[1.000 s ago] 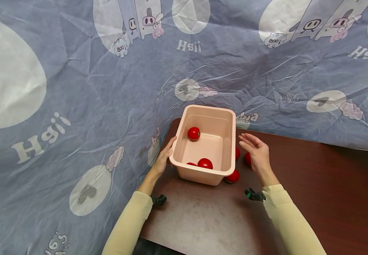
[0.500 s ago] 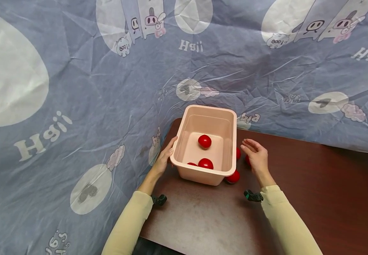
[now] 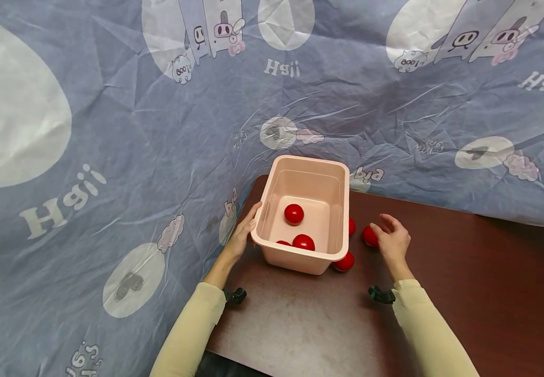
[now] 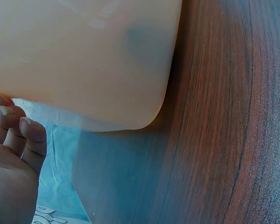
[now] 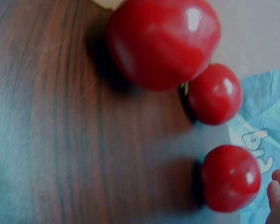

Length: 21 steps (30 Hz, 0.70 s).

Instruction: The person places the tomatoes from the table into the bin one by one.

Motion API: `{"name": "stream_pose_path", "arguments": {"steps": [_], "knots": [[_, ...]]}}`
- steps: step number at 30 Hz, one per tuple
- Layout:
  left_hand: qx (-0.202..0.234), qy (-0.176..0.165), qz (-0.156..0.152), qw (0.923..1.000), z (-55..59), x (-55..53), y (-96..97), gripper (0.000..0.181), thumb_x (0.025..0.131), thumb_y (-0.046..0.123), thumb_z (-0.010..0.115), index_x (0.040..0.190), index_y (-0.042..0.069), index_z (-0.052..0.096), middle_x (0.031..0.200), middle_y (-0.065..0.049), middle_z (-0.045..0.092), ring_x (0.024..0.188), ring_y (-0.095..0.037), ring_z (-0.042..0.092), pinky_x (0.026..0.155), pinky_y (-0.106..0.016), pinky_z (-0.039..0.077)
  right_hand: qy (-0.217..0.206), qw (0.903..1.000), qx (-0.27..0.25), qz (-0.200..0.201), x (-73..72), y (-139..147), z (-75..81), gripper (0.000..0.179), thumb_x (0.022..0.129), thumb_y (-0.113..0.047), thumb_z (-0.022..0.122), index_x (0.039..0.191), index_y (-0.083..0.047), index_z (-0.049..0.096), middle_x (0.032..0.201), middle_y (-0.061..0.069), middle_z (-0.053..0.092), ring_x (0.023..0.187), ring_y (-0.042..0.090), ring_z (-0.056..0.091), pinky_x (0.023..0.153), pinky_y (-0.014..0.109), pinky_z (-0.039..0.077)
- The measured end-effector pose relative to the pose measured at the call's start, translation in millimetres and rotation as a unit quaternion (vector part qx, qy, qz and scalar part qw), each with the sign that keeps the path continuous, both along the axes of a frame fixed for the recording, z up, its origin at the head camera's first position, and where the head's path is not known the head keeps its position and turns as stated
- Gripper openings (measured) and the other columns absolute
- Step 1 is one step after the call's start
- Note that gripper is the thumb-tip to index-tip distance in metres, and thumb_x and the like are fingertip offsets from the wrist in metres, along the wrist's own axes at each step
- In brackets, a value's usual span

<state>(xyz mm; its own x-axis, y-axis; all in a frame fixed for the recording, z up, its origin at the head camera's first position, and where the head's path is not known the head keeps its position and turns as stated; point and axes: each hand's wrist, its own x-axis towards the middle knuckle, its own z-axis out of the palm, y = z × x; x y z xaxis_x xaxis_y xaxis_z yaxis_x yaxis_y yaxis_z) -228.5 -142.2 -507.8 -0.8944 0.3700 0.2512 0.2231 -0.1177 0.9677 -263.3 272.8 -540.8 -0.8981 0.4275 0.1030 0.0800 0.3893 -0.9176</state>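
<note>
A pale pink plastic bin (image 3: 309,256) stands on the table. My left hand (image 3: 240,234) holds its left side at the rim; the left wrist view shows curled fingers (image 4: 33,130) at the rim's underside. Inside lie a red tomato (image 3: 293,214) near the middle and two more by the front wall, one mostly hidden. My right hand (image 3: 393,245) is to the bin's right with fingers parted and holds nothing. Its thumb overlaps a tomato (image 3: 370,236) in the head view, while the right wrist view shows a gap between fingertips and tomato (image 5: 231,178).
Two other tomatoes lie against the bin's right side, one at the front corner (image 3: 344,261) and one farther back (image 3: 352,226). The dark brown table (image 3: 469,272) extends right. A blue printed cloth (image 3: 196,131) hangs behind and to the left.
The tomato in the middle of the bin has rolled right, then back left and nearer. My right hand has moved from beside the bin's rim rightward to a tomato on the table.
</note>
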Motion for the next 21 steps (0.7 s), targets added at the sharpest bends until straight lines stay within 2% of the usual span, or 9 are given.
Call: {"name": "stream_pose_path", "arguments": {"steps": [3,5,9,11,14,16,17,18,21], "knots": [[-0.002,0.004,0.001,1.0000,-1.3,-0.8,-0.3,0.056,0.101,0.013,0.026,0.156,0.008,0.018,0.069,-0.018,0.050,0.049,-0.008,0.048,0.048,-0.025,0.041,-0.004,1.0000,-0.006,-0.006,1.0,4.0,-6.2,0.047,0.086,-0.020,0.074,0.129,-0.010,0.062,0.134,0.010,0.062,0.119,0.030,0.062,0.096,0.029,0.048],[-0.002,0.002,0.002,1.0000,-6.6,-3.6,-0.8,0.056,0.101,0.013,0.025,0.156,0.010,0.018,0.064,-0.012,0.049,0.049,-0.009,0.047,0.047,-0.025,0.041,-0.006,0.9999,-0.005,-0.009,1.1,6.3,-10.2,0.047,0.086,-0.020,0.074,0.130,-0.009,0.062,0.133,0.010,0.062,0.119,0.029,0.061,0.097,0.028,0.048],[0.001,0.004,0.011,0.9999,-21.5,-11.8,-1.3,0.055,0.101,0.016,0.026,0.156,0.015,0.021,0.065,-0.006,0.050,0.047,-0.015,0.046,0.045,-0.027,0.040,-0.015,0.9997,0.009,-0.018,1.8,10.0,-18.5,0.048,0.085,-0.022,0.075,0.130,-0.010,0.062,0.133,0.010,0.062,0.119,0.027,0.061,0.099,0.030,0.048],[0.001,0.009,0.016,0.9998,-28.0,-15.1,-1.3,0.055,0.101,0.023,0.028,0.156,0.019,0.023,0.068,-0.014,0.051,0.046,-0.025,0.044,0.044,-0.028,0.039,-0.020,0.9994,0.017,-0.022,2.9,11.5,-22.1,0.049,0.085,-0.023,0.075,0.130,-0.010,0.062,0.133,0.010,0.062,0.119,0.027,0.061,0.099,0.031,0.048],[0.001,0.012,0.014,0.9998,-18.4,-9.9,-0.6,0.056,0.101,0.022,0.029,0.156,0.015,0.021,0.074,-0.021,0.050,0.046,-0.026,0.044,0.044,-0.027,0.040,-0.031,0.9989,0.026,-0.025,3.5,13.7,-28.5,0.051,0.085,-0.024,0.075,0.131,-0.010,0.061,0.134,0.010,0.061,0.121,0.026,0.061,0.101,0.035,0.047],[0.000,0.010,0.009,0.9999,-10.0,-5.3,-0.7,0.056,0.101,0.018,0.027,0.156,0.012,0.019,0.082,-0.029,0.049,0.047,-0.034,0.041,0.046,-0.026,0.041,-0.039,0.9986,0.023,-0.028,4.2,14.8,-32.4,0.052,0.085,-0.024,0.075,0.133,-0.010,0.060,0.135,0.010,0.061,0.122,0.025,0.060,0.103,0.036,0.046],[0.000,0.009,0.006,0.9999,-5.6,-3.1,-0.9,0.056,0.101,0.015,0.026,0.156,0.009,0.017,0.091,-0.034,0.050,0.048,-0.036,0.040,0.047,-0.025,0.041,-0.043,0.9985,0.020,-0.029,4.5,15.4,-34.6,0.053,0.085,-0.025,0.075,0.133,-0.010,0.059,0.136,0.010,0.060,0.122,0.026,0.060,0.104,0.037,0.045],[-0.002,0.010,0.004,0.9999,-1.3,-1.0,-1.1,0.056,0.101,0.012,0.025,0.156,0.006,0.016,0.099,-0.034,0.051,0.048,-0.034,0.041,0.047,-0.025,0.041,-0.046,0.9983,0.017,-0.030,4.5,15.7,-36.9,0.053,0.085,-0.025,0.075,0.134,-0.010,0.059,0.136,0.010,0.060,0.123,0.027,0.059,0.104,0.037,0.045],[-0.007,0.018,0.005,0.9998,-2.1,-2.1,-2.4,0.056,0.101,0.012,0.025,0.156,0.005,0.016,0.121,-0.038,0.045,0.048,-0.034,0.040,0.047,-0.026,0.041,-0.056,0.9978,0.005,-0.033,6.7,16.0,-42.8,0.056,0.085,-0.030,0.075,0.135,-0.012,0.058,0.137,0.011,0.059,0.122,0.027,0.059,0.104,0.038,0.045]]}}
